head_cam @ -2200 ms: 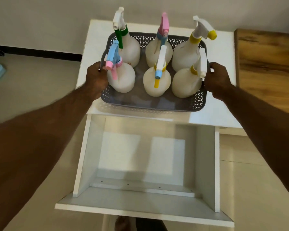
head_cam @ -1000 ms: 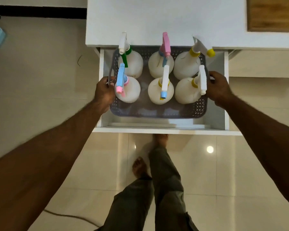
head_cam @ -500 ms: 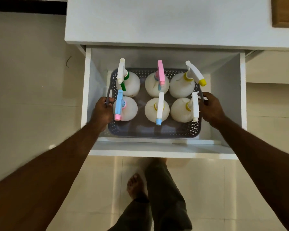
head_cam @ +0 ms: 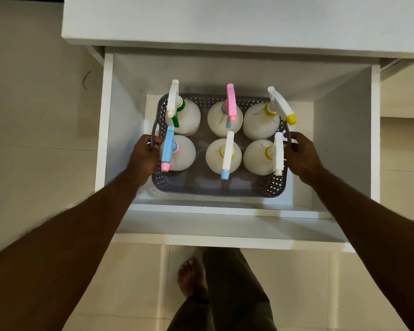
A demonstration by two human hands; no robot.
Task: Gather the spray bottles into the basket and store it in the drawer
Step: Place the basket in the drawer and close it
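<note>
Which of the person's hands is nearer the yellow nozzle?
Right. The right hand grips the basket handle just below the yellow nozzle; the left hand grips the opposite handle, across the basket.

Both hands [head_cam: 145,158] [head_cam: 301,156] curled closed, arms extended forward.

Grey basket [head_cam: 215,187] of six spray bottles [head_cam: 222,156] inside open white drawer [head_cam: 225,225], both hands [head_cam: 144,158] on its handles.

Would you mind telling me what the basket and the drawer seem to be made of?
Basket: apparently moulded grey plastic, matt, judging by its perforated lattice walls and thin curved handles. Drawer: probably white laminated board, smooth and faintly glossy, with flat, thick, square-edged panels.
</note>
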